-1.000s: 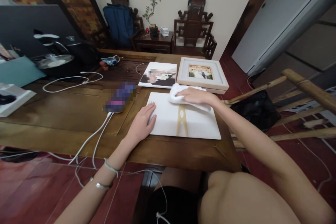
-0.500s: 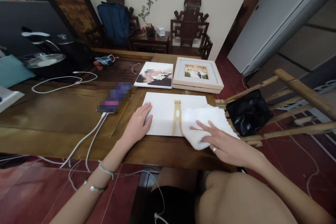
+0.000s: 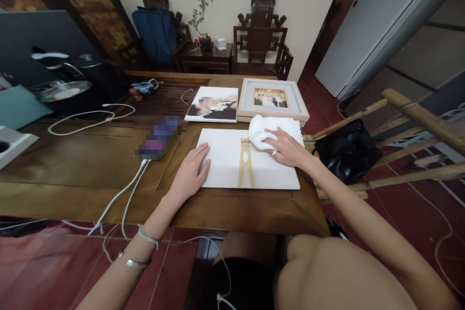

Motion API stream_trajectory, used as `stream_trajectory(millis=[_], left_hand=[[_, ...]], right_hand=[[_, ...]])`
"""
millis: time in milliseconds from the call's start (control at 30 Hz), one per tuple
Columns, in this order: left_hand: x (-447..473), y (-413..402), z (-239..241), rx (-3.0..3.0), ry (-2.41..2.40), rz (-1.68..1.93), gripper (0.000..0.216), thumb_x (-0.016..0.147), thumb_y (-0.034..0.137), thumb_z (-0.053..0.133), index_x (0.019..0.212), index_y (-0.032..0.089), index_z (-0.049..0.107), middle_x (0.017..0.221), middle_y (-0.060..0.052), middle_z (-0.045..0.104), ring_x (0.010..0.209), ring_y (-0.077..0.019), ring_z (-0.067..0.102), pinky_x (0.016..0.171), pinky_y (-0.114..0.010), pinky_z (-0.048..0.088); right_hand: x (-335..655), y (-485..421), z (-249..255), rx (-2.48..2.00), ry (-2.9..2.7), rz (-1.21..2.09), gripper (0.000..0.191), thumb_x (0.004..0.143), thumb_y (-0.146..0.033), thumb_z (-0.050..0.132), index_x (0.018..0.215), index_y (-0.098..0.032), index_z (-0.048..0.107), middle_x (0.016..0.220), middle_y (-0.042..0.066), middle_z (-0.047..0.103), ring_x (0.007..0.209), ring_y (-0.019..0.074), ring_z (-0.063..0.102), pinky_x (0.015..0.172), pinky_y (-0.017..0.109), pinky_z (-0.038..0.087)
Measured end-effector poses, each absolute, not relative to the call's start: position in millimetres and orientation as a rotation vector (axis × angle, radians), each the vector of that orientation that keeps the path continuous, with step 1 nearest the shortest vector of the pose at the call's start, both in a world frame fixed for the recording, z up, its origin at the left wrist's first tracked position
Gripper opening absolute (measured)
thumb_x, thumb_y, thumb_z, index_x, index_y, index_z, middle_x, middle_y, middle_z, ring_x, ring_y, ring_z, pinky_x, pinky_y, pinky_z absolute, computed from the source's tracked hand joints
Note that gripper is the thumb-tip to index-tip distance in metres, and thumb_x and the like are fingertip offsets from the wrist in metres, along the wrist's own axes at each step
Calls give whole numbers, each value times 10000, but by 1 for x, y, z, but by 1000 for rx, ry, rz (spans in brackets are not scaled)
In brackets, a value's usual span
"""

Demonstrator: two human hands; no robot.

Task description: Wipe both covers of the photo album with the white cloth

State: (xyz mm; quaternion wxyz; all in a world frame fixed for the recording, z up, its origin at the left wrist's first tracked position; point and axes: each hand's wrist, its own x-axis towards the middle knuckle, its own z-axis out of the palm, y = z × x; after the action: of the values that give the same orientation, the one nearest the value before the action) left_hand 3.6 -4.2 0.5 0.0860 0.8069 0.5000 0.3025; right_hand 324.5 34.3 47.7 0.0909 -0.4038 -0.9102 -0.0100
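A flat white board (image 3: 225, 167) with a gold clip-shaped mark lies on the wooden table (image 3: 90, 155) in front of me. My left hand (image 3: 192, 172) rests flat on its left edge, fingers stretched out. My right hand (image 3: 285, 147) presses a bunched white cloth (image 3: 265, 131) onto the board's far right corner, fingers laid over it. Just behind the board are a photo print (image 3: 212, 104) and a framed picture (image 3: 271, 99).
A phone on a white cable (image 3: 160, 136) lies left of the board. Loose white cables (image 3: 83, 118) and pots (image 3: 61, 89) fill the table's left. A black bag (image 3: 345, 152) sits on a bamboo chair (image 3: 417, 118) at right. Carved chairs stand by the far wall.
My right hand has slid the cloth from the board's near right corner up to its far right corner. My left hand has stayed on the left edge.
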Motion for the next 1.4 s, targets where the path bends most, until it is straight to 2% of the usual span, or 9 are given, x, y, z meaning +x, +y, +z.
stream_trajectory(millis=[300, 433, 600, 700, 900, 1033, 1167, 1300, 1400], left_hand=[[3, -4, -2, 2428, 1504, 894, 438, 934, 310, 376, 1269, 64, 512, 1370, -187, 492, 1309, -272, 418, 1103, -491, 325], [4, -3, -2, 2436, 1504, 896, 435, 933, 308, 380, 1272, 68, 510, 1369, -186, 493, 1309, -274, 417, 1101, -492, 329], [3, -3, -3, 2431, 1493, 912, 429, 929, 307, 388, 1270, 80, 513, 1366, -184, 497, 1304, -280, 425, 1095, -504, 335], [2, -3, -2, 2424, 1487, 917, 425, 925, 305, 400, 1267, 81, 516, 1359, -183, 504, 1302, -281, 428, 1096, -501, 336], [0, -4, -1, 2421, 1463, 930, 421, 920, 297, 415, 1269, 82, 512, 1360, -177, 504, 1303, -269, 428, 1099, -486, 338], [1, -4, -1, 2418, 1473, 934, 423, 919, 294, 413, 1263, 71, 516, 1355, -181, 507, 1302, -265, 430, 1102, -471, 338], [2, -4, -2, 2432, 1485, 935, 425, 918, 286, 407, 1262, 61, 516, 1354, -188, 507, 1298, -268, 432, 1099, -480, 340], [4, -3, -3, 2431, 1495, 930, 421, 915, 281, 410, 1259, 62, 518, 1354, -192, 504, 1300, -275, 427, 1093, -497, 345], [3, -2, -4, 2426, 1483, 956, 419, 912, 279, 416, 1256, 65, 520, 1349, -192, 508, 1298, -275, 431, 1089, -500, 351]], right_hand=[[334, -44, 50, -993, -2728, 74, 369, 710, -16, 457, 1031, -107, 613, 1313, 223, 528, 1342, 301, 359, 1101, 575, 253], [337, -73, 61, -971, -2769, 142, 344, 707, -21, 438, 970, -145, 621, 1315, 190, 537, 1346, 277, 358, 1095, 547, 293], [338, -32, 67, -1171, -2729, 292, 368, 844, -130, 415, 1150, -209, 602, 1242, 107, 608, 1247, 301, 481, 975, 503, 425], [338, 13, 69, -1336, -2663, 359, 383, 920, -261, 403, 1270, -208, 550, 1249, 114, 608, 1224, 335, 488, 951, 496, 412], [333, 66, 73, -1391, -2485, 462, 445, 941, -372, 407, 1339, -198, 500, 1323, 122, 560, 1179, 304, 515, 968, 446, 379], [329, 37, 67, -1404, -2524, 388, 402, 934, -300, 395, 1293, -186, 534, 1224, 130, 620, 1125, 316, 550, 910, 443, 418], [332, -29, 62, -1335, -2656, 367, 380, 879, -185, 413, 1222, -211, 575, 1268, 99, 596, 1301, 341, 404, 949, 478, 409], [334, -82, 74, -1193, -2725, 466, 431, 799, -64, 408, 1154, -223, 592, 1384, 65, 510, 1333, 278, 383, 997, 440, 409], [334, -96, 83, -1113, -2782, 571, 412, 779, -43, 407, 1083, -231, 611, 1344, 49, 549, 1306, 251, 425, 1017, 422, 402]])
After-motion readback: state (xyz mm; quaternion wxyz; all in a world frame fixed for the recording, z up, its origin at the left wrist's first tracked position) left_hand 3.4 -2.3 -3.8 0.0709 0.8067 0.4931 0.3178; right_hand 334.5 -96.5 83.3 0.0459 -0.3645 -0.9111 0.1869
